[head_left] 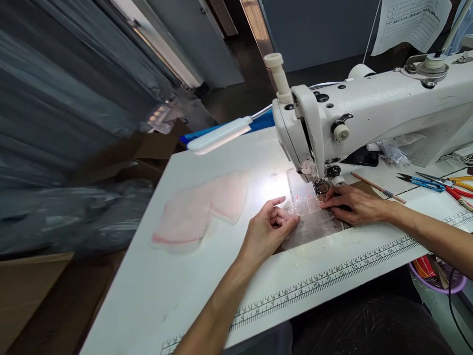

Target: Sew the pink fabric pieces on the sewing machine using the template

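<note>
A white sewing machine (pixel 318 118) stands on the table, its presser foot (pixel 320 187) lowered close to the work plate. My right hand (pixel 347 204) is just right of the foot, with thumb and fingertips closed together at a small piece too tiny to make out. To the left, my left hand (pixel 269 227) has its index finger stretched out and the other fingers loosely bent apart. Its thumb tip touches the shiny clear sheet (pixel 314 227) covering the plate. A sheer pale-pink fabric piece (pixel 201 209) with a darker pink edge lies flat farther left.
A lit lamp (pixel 219 135) hangs over the table. Blue-handled snips (pixel 424 183), red-handled scissors (pixel 454 192) and a pencil-like stick (pixel 379 188) lie at right. A printed ruler (pixel 318 285) follows the front edge. Cardboard boxes (pixel 33 286) stand left; a purple basket (pixel 458 283) sits below.
</note>
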### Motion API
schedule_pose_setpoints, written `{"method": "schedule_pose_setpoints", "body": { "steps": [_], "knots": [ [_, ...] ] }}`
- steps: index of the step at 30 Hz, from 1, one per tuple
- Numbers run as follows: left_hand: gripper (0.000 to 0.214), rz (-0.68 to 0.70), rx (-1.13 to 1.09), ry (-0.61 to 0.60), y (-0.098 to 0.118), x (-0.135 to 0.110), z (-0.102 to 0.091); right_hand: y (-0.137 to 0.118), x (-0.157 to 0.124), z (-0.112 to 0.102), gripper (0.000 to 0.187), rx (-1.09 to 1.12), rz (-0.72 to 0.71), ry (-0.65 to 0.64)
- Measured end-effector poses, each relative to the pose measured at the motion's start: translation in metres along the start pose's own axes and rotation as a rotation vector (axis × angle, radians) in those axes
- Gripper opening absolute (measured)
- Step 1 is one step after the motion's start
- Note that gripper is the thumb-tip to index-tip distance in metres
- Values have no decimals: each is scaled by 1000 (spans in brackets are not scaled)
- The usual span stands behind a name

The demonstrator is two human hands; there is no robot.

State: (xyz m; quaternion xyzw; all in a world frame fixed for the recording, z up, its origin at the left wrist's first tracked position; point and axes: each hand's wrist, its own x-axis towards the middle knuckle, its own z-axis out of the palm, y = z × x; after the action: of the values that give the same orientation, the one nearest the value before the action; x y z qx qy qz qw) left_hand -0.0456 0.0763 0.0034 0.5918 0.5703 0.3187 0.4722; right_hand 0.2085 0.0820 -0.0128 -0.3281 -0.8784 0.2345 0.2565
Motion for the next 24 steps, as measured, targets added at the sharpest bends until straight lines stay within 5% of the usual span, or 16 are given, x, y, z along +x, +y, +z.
{"method": "schedule_pose_setpoints", "body": {
  "steps": [14, 24],
  "knots": [
    [71, -52, -9, 32, 2, -1, 0, 0, -3, -7, 34, 26, 33, 0],
    [71, -58, -20, 34, 3, 0, 1, -15, -8, -8, 38, -40, -19, -132]
  ]
}}
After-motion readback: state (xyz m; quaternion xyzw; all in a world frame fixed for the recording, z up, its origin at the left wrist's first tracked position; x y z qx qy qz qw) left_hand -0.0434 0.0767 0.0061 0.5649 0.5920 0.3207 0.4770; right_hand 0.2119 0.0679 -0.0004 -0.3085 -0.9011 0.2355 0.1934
